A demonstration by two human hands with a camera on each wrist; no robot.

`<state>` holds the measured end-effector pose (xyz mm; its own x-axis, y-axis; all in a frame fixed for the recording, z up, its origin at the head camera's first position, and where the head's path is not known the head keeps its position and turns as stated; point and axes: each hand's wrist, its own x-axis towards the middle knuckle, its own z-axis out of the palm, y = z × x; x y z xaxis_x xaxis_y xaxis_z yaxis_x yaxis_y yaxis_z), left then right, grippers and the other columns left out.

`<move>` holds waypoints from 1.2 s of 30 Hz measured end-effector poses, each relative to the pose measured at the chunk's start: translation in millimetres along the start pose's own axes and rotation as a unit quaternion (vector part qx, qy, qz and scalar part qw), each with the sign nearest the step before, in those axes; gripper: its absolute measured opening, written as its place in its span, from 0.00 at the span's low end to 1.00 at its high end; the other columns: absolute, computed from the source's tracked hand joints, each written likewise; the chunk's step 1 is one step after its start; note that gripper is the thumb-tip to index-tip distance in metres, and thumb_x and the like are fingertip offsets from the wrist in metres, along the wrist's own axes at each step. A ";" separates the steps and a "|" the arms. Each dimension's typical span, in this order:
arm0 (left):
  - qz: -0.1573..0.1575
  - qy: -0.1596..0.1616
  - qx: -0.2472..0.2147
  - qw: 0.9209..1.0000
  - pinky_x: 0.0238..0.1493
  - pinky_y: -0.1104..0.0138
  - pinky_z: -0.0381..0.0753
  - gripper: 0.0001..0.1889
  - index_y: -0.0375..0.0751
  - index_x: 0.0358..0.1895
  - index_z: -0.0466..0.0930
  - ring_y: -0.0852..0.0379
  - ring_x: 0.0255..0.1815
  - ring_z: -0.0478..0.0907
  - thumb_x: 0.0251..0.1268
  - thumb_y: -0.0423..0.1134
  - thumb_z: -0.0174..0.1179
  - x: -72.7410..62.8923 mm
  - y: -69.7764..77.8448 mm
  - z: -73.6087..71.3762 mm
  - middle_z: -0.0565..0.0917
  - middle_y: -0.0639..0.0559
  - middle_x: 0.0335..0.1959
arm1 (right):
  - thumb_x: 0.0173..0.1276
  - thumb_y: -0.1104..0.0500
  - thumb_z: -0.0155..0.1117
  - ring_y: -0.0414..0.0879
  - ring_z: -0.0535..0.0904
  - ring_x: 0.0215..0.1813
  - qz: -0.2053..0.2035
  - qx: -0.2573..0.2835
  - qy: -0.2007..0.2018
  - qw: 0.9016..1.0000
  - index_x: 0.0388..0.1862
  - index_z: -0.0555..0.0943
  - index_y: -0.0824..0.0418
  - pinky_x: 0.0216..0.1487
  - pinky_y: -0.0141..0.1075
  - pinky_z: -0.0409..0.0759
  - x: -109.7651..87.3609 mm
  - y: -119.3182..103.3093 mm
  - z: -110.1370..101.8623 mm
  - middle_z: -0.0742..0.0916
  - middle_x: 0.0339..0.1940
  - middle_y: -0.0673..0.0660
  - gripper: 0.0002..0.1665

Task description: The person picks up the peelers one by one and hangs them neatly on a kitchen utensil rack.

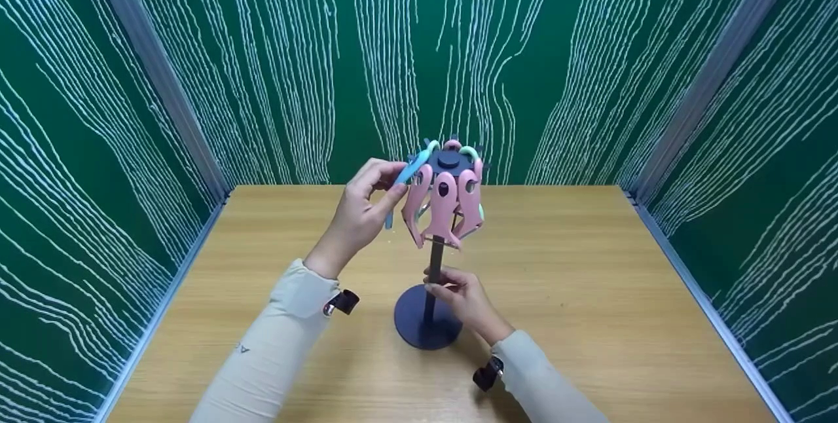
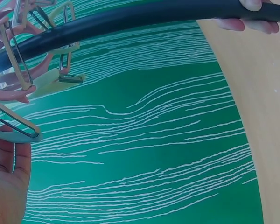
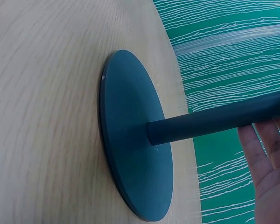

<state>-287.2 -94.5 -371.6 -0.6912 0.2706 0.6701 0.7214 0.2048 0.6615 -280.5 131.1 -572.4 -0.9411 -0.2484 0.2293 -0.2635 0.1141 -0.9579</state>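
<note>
My left hand pinches a blue peeler at the left side of a dark rotating-style rack top. In the left wrist view the blade end of that peeler points away from the fingers. Several pink peelers hang around the front of the rack, with light green peelers towards the back. Lower down, my right hand grips the dark pole between thumb and fingers. Whether the blue peeler sits on a hook is hidden by the hand.
The stand's round dark base rests flat on the wooden table. Green walls with wavy white lines enclose the back and both sides, and metal posts run along the corners.
</note>
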 end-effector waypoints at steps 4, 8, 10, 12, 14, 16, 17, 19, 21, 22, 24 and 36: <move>-0.006 -0.004 -0.004 1.000 0.59 0.68 0.83 0.15 0.31 0.64 0.82 0.50 0.53 0.80 0.82 0.33 0.61 -0.8 0.3 0.1 0.82 0.39 0.54 | 0.74 0.69 0.71 0.38 0.86 0.44 -0.004 -0.007 -0.004 1.000 0.56 0.87 0.74 0.50 0.28 0.87 -0.1 -0.7 -1.6 0.91 0.46 0.70 0.15; -0.013 -0.006 -0.010 1.000 0.61 0.68 0.83 0.16 0.32 0.65 0.81 0.51 0.54 0.81 0.82 0.33 0.62 -2.5 -0.8 0.1 0.82 0.40 0.55 | 0.75 0.68 0.71 0.39 0.86 0.45 -0.003 -0.013 -0.006 1.000 0.56 0.88 0.73 0.51 0.29 0.87 -0.4 -2.5 -2.5 0.91 0.47 0.70 0.14; -0.018 -0.007 -0.012 1.000 0.61 0.67 0.83 0.16 0.32 0.66 0.81 0.51 0.55 0.81 0.82 0.34 0.62 -3.9 -1.6 -0.1 0.82 0.41 0.56 | 0.75 0.68 0.70 0.39 0.86 0.46 -0.001 -0.016 -0.006 1.000 0.56 0.88 0.73 0.51 0.29 0.87 -0.5 -2.9 -2.5 0.91 0.47 0.70 0.14; -0.024 -0.008 -0.014 1.000 0.62 0.67 0.84 0.17 0.33 0.67 0.81 0.52 0.56 0.82 0.82 0.34 0.62 -5.6 -2.8 -0.6 0.82 0.42 0.56 | 0.75 0.68 0.70 0.39 0.86 0.46 0.002 -0.012 -0.006 1.000 0.57 0.88 0.73 0.51 0.29 0.87 -0.7 -3.5 -2.4 0.91 0.47 0.69 0.14; -0.027 -0.010 -0.016 0.999 0.63 0.66 0.84 0.17 0.34 0.67 0.81 0.52 0.56 0.82 0.82 0.35 0.62 -7.3 -3.2 -1.2 0.83 0.42 0.56 | 0.75 0.68 0.70 0.40 0.86 0.46 0.005 -0.011 -0.005 1.000 0.57 0.88 0.73 0.51 0.29 0.87 -1.0 -3.8 -2.7 0.91 0.47 0.69 0.14; -0.027 -0.013 -0.016 0.999 0.63 0.66 0.83 0.17 0.34 0.67 0.81 0.52 0.57 0.82 0.82 0.35 0.62 -9.2 -4.2 -1.9 0.83 0.41 0.57 | 0.75 0.68 0.70 0.41 0.86 0.46 0.007 -0.011 -0.005 1.000 0.57 0.88 0.72 0.51 0.29 0.87 -1.1 -4.0 -2.4 0.91 0.46 0.67 0.14; -0.027 -0.013 -0.016 0.999 0.63 0.67 0.83 0.17 0.33 0.67 0.81 0.51 0.57 0.82 0.82 0.35 0.62 -10.3 -4.9 -2.2 0.83 0.41 0.57 | 0.75 0.68 0.71 0.41 0.86 0.46 0.009 -0.010 -0.006 1.000 0.57 0.88 0.72 0.51 0.30 0.87 -1.0 -4.1 -2.3 0.91 0.46 0.67 0.14; -0.027 -0.012 -0.014 0.999 0.64 0.66 0.83 0.18 0.33 0.67 0.80 0.50 0.57 0.81 0.82 0.35 0.62 -12.7 -6.7 -3.1 0.83 0.40 0.57 | 0.75 0.68 0.71 0.42 0.86 0.46 0.013 -0.010 -0.005 1.000 0.57 0.88 0.72 0.51 0.30 0.87 -1.2 -4.8 -1.9 0.91 0.46 0.66 0.14; -0.028 -0.010 -0.009 1.000 0.64 0.66 0.83 0.18 0.32 0.67 0.80 0.49 0.58 0.81 0.82 0.34 0.62 -15.6 -9.3 -4.4 0.83 0.40 0.57 | 0.75 0.68 0.71 0.41 0.86 0.46 0.012 -0.010 -0.006 1.000 0.57 0.88 0.72 0.51 0.30 0.87 -1.0 -4.7 -1.3 0.91 0.46 0.66 0.14; -0.029 -0.009 -0.006 1.000 0.64 0.66 0.83 0.18 0.32 0.67 0.80 0.48 0.58 0.81 0.81 0.34 0.63 -17.2 -11.0 -5.0 0.83 0.40 0.56 | 0.75 0.68 0.71 0.41 0.86 0.46 0.009 -0.010 -0.006 1.000 0.57 0.88 0.72 0.51 0.30 0.87 -0.9 -4.5 -1.3 0.92 0.46 0.66 0.14; -0.032 -0.006 0.001 0.999 0.65 0.65 0.83 0.17 0.31 0.66 0.80 0.47 0.58 0.81 0.81 0.34 0.63 -20.8 -14.9 -6.7 0.83 0.40 0.56 | 0.75 0.68 0.71 0.39 0.86 0.46 0.002 -0.012 -0.005 1.000 0.57 0.87 0.74 0.51 0.30 0.87 -0.7 -3.6 -1.2 0.92 0.47 0.68 0.15; -0.068 0.019 0.014 0.997 0.62 0.66 0.84 0.14 0.33 0.61 0.83 0.46 0.55 0.82 0.77 0.32 0.66 -50.9 -46.0 -14.8 0.85 0.43 0.54 | 0.75 0.68 0.70 0.43 0.87 0.49 -0.007 -0.023 -0.006 1.000 0.56 0.88 0.70 0.52 0.31 0.87 -0.7 -1.8 -1.9 0.93 0.49 0.67 0.13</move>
<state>-285.8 -131.6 -431.1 -0.7833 0.2022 0.5879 0.6216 0.2633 0.7377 -279.8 132.9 -570.5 -0.9346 -0.2624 0.2401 -0.2863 0.1546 -0.9456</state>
